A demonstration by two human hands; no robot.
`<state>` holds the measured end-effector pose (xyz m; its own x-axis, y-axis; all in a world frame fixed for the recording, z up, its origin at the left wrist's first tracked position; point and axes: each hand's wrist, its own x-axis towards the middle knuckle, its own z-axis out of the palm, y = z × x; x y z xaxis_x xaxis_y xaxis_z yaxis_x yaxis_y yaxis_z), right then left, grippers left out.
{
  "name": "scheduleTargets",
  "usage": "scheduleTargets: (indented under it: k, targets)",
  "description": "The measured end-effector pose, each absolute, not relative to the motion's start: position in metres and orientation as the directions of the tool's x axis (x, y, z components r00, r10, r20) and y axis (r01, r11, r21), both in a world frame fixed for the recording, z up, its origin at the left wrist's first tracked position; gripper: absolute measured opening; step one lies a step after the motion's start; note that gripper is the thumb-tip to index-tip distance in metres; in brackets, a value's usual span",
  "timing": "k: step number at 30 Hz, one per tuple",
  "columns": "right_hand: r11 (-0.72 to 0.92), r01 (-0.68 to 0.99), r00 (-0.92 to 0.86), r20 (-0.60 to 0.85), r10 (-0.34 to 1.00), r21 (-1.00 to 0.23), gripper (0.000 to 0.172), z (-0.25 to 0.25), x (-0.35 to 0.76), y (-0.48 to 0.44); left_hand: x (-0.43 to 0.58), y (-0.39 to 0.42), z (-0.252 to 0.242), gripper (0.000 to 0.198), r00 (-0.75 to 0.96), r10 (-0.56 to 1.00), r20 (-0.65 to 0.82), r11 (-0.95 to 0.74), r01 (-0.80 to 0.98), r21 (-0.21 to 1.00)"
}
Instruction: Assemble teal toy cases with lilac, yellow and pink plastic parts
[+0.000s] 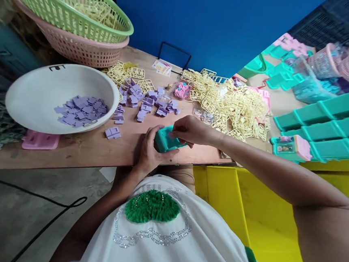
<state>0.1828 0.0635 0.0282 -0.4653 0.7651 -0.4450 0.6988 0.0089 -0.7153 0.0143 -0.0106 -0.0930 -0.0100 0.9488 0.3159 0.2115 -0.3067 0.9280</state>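
My left hand (152, 152) is wrapped round a small turquoise plastic box (161, 141) at the table's front edge. Over the box's open top, my right hand (193, 131) is closed in a pinch, its fingertips reaching inside. A bit of pale purple shows by those fingertips, but I cannot make out what they grip. Loose purple plastic pieces (148, 103) lie in a heap just beyond the box, and a single purple piece (113, 132) rests to its left. Several more fill the bottom of a white bowl (27, 99).
Cream plastic frames (225, 105) are piled at the back right. A green basket (70, 24) sits in a pink basket (86, 54) at the back left. Turquoise trays (331, 116) stand on the right, above a yellow bin (226, 200). A blue panel (187, 22) rises behind the table.
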Motion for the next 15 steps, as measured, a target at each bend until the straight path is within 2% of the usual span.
scheduleTargets:
  k: [9, 12, 15]
  targets:
    - [-0.108, 0.758, -0.347, -0.537, 0.769, -0.644, 0.028, 0.040, 0.169, 0.059, 0.020, -0.012, -0.100, 0.081, -0.060, 0.947, 0.317, -0.306, 0.148, 0.940]
    - [-0.088, 0.797, -0.318, -0.539, 0.780, -0.598, 0.027, 0.044, 0.164, 0.055, 0.021, -0.012, -0.102, 0.081, -0.071, 0.939, 0.337, -0.325, 0.135, 0.936]
    - [-0.019, 0.872, -0.275, -0.522, 0.808, -0.490, 0.027, 0.050, 0.157, 0.053, 0.022, -0.012, -0.103, 0.080, -0.080, 0.928, 0.364, -0.351, 0.144, 0.925]
